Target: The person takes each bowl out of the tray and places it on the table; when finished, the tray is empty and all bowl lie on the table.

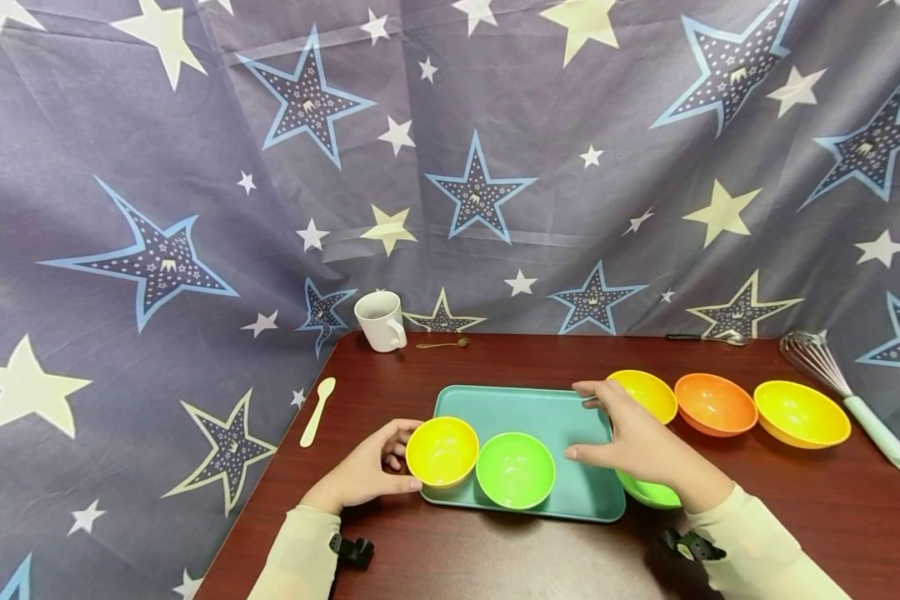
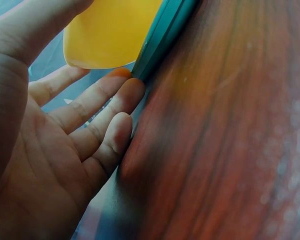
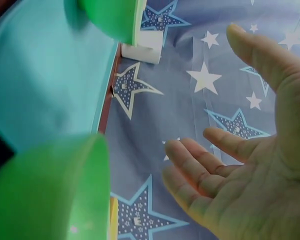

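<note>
A yellow bowl (image 1: 442,452) sits on the left end of the teal tray (image 1: 570,492). My left hand (image 1: 363,473) is at the bowl's left side, thumb in front and fingers loosely bent; in the left wrist view the fingertips (image 2: 127,90) are close against the bowl and tray edge, and exact contact is unclear. A green bowl (image 1: 516,471) stands on the tray beside the yellow one. Over the tray's right end my right hand (image 1: 637,437) has thumb and fingers spread, holding nothing. Below its wrist, a second green bowl (image 1: 652,493) is partly hidden.
A yellow bowl (image 1: 648,396), an orange bowl (image 1: 716,405) and another yellow bowl (image 1: 802,414) line up at the right, with a whisk (image 1: 858,408) beyond. A white mug (image 1: 381,321), small spoon (image 1: 442,343), pale spoon (image 1: 318,412) and dark-handled spoon (image 1: 708,338) lie around.
</note>
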### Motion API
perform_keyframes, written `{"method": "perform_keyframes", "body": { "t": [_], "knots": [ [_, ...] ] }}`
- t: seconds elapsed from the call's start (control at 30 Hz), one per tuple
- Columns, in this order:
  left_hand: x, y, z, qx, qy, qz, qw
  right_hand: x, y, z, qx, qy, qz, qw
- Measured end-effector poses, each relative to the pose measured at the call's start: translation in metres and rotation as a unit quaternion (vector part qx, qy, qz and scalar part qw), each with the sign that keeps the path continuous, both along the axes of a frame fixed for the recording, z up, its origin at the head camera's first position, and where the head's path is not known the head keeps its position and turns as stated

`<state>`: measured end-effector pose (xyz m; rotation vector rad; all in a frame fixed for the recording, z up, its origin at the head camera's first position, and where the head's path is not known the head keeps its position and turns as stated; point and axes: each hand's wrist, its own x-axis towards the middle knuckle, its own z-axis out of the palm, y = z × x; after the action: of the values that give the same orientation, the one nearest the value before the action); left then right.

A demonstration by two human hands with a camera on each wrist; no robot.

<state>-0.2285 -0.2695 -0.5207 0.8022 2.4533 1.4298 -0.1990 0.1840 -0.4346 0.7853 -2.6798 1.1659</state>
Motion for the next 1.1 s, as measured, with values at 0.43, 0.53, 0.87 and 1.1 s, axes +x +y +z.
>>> {"method": "perform_keyframes", "body": {
  "t": [0.43,0.53,0.87,1.1],
  "knots": [
    [0.0,0.0,0.0,0.001,-0.008,0.002,1.0,-0.001,-0.03,-0.005,0.009,-0.048,0.027,0.9984],
    [0.0,0.0,0.0,0.001,-0.006,0.002,1.0,-0.001,-0.035,-0.008,0.019,-0.058,0.024,0.9978],
    [0.0,0.0,0.0,0.002,-0.005,0.003,1.0,0.003,-0.054,-0.016,0.036,-0.065,0.027,0.9969],
    [-0.001,-0.001,-0.002,-0.001,-0.002,0.001,1.0,0.008,-0.063,-0.02,0.049,-0.045,0.031,0.9973]
  ]
}}
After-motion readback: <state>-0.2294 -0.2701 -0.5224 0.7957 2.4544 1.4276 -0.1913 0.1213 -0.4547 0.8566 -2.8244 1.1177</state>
